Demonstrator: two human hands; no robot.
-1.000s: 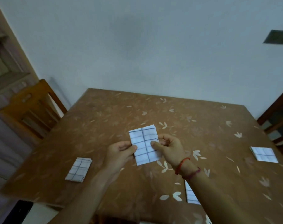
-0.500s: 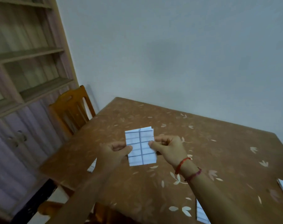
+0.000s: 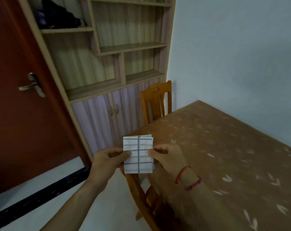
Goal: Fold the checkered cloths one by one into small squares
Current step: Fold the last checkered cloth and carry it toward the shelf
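Head cam: both hands hold one white checkered cloth (image 3: pixel 138 155), folded to a small upright rectangle w/ dark grid lines, up in the air and clear of any surface. L hand (image 3: pixel 108 159) pinches its left edge about mid-height, thumb (image 3: pixel 124 153) on the front face, other fingers curled behind. R hand (image 3: pixel 168 157) pinches the right edge at the same height, thumb (image 3: pixel 152 153) on front, fingers curled behind. Both grips are clamped on the cloth, one per side, and it sits flat between them. Layered edges show at its top right corner.

Two red thread bracelets (image 3: pixel 183 174) sit on the R wrist, just below that grip. Right of & beyond the grip is a brown table w/ pale leaf-print cover (image 3: pixel 233 155); its near-left corner lies right behind the cloth as seen. Directly under the grip is an orange wooden chair (image 3: pixel 133 182), close against the table edge, only partly seen. A second orange wooden chair w/ slatted back (image 3: pixel 155 100) stands beyond the grip, at the table's far-left side.

Up & left of the grip is a tall beige open-shelf cabinet w/ lilac doors (image 3: pixel 108 64). A dark bundle (image 3: pixel 58 15) lies on its top-left shelf, too blurred to ID. Far left of the grip is a red-brown door (image 3: pixel 16 114) w/ metal lever handle (image 3: pixel 32 87). Below-left of the grip is pale floor (image 3: pixel 118 205) w/ a black strip (image 3: pixel 41 199) across it. Pale blue-grey wall (image 3: pixel 233 47) rises above the table.
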